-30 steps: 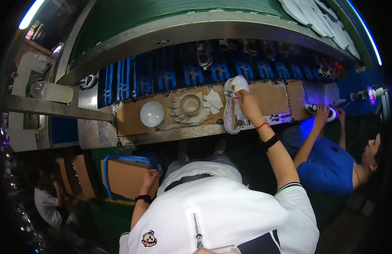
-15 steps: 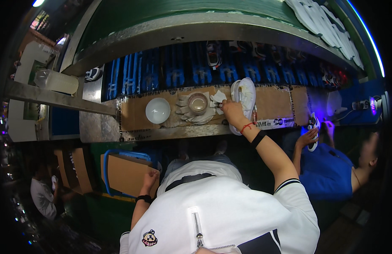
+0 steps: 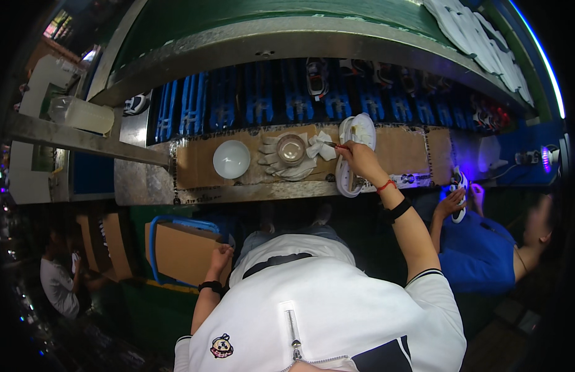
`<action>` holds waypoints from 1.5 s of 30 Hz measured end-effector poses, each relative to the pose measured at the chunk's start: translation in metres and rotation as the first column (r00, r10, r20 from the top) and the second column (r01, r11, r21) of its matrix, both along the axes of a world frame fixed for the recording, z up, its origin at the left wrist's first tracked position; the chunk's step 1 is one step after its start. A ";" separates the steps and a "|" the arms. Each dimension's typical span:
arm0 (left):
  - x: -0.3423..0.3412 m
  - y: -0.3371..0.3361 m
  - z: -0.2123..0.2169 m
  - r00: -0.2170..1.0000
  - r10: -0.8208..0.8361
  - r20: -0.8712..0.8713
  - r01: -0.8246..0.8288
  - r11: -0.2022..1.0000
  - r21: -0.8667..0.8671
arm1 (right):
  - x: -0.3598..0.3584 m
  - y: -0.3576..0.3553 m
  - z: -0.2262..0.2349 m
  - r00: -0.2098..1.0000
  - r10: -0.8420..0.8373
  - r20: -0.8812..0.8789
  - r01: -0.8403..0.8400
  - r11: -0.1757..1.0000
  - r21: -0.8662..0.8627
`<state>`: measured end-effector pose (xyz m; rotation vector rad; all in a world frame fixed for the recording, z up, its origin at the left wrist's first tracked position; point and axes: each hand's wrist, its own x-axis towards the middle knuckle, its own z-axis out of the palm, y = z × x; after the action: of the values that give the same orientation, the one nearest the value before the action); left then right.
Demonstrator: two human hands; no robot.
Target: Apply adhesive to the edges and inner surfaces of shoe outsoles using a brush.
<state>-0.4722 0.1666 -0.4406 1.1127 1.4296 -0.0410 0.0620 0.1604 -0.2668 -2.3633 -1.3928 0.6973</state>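
Note:
My right hand (image 3: 363,162) is closed around a thin, reddish-handled brush (image 3: 339,147), whose tip points left at a crumpled white cloth (image 3: 322,146). Under and beyond this hand lie white shoe soles (image 3: 363,128), partly covered by it. Left of the cloth, a small round bowl (image 3: 292,150) with liquid stands on white knit gloves (image 3: 274,166). Farther left is a white bowl (image 3: 231,159). My left hand (image 3: 221,255) hangs below the bench edge, fingers curled, with nothing visible in it, beside a cardboard box (image 3: 183,251).
Cardboard covers the metal bench (image 3: 145,183). Behind it runs a rack of blue holders (image 3: 259,99) carrying shoes, beneath a green conveyor (image 3: 287,15). At right, a co-worker in blue (image 3: 476,254) holds a shoe (image 3: 459,189). Another person (image 3: 59,285) is at far left.
My right hand has shifted slightly right and turned, and the brush now shows between its fingers. The white cloth lies bunched differently. My left hand stays about where it was.

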 end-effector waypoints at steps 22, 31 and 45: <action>-0.029 -0.011 -0.013 0.993 0.111 -0.028 -0.108 0.991 0.084 | -0.134 0.130 -0.006 0.880 0.447 0.161 -0.464 0.881 0.095; -0.094 -0.051 -0.036 0.919 0.393 0.025 -0.393 0.920 -0.006 | -0.189 0.166 -0.049 0.755 0.560 0.342 -0.567 0.819 -0.088; -0.105 -0.002 -0.037 0.941 0.338 0.029 -0.339 0.941 0.020 | -0.211 0.178 -0.075 0.709 0.627 0.323 -0.596 0.777 -0.200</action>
<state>-0.5769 0.1650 -0.4778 0.8702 1.5851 0.2356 -0.1487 0.3380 -0.3415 -2.1379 -2.4281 0.4560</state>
